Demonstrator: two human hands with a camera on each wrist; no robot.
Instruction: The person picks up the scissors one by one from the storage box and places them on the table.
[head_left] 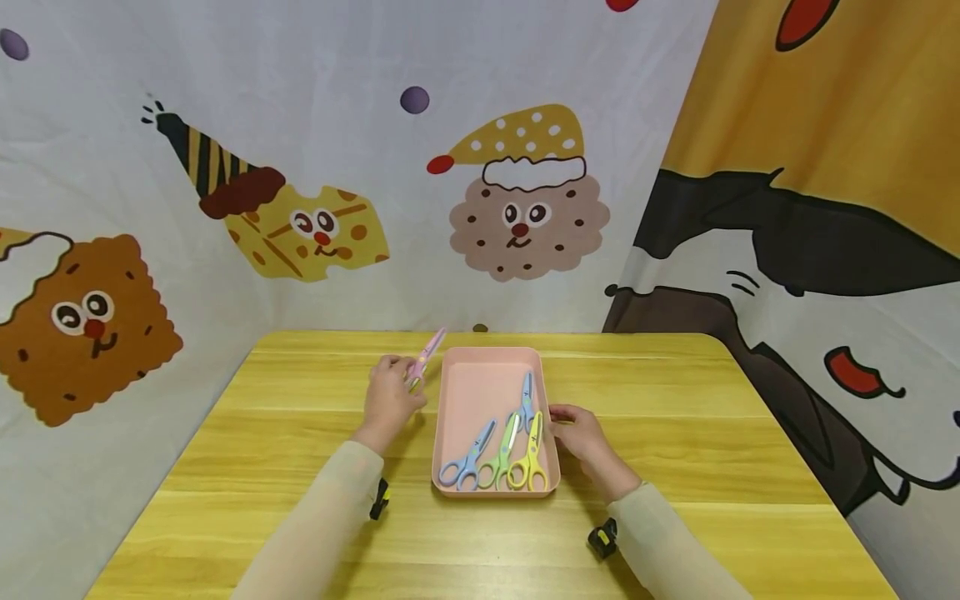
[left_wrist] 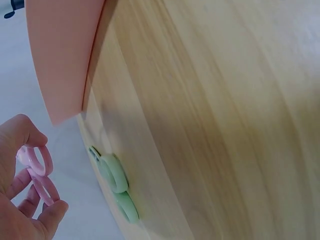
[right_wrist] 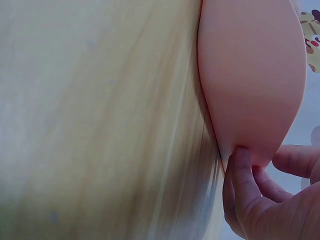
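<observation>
My left hand (head_left: 388,396) pinches pink scissors (head_left: 429,347) by the handles, just left of the pink tray (head_left: 480,385). In the left wrist view, thumb and fingers are at the handle loops of the pink scissors (left_wrist: 42,162). Green scissors (left_wrist: 114,172) lie on the table beneath that hand. My right hand (head_left: 581,430) grips the tray's right side; the right wrist view shows fingertips on the outer wall (right_wrist: 250,90) and the thumb at the rim. Inside the tray are two blue scissors (head_left: 471,457), green scissors (head_left: 504,454) and yellow scissors (head_left: 532,454).
The tray stands on a wood-grain table (head_left: 660,417), near the middle. Behind the table hangs a cloth (head_left: 337,108) printed with cartoon snacks. A dark wrist device (head_left: 603,538) sits below the right sleeve, another (head_left: 380,500) by the left sleeve.
</observation>
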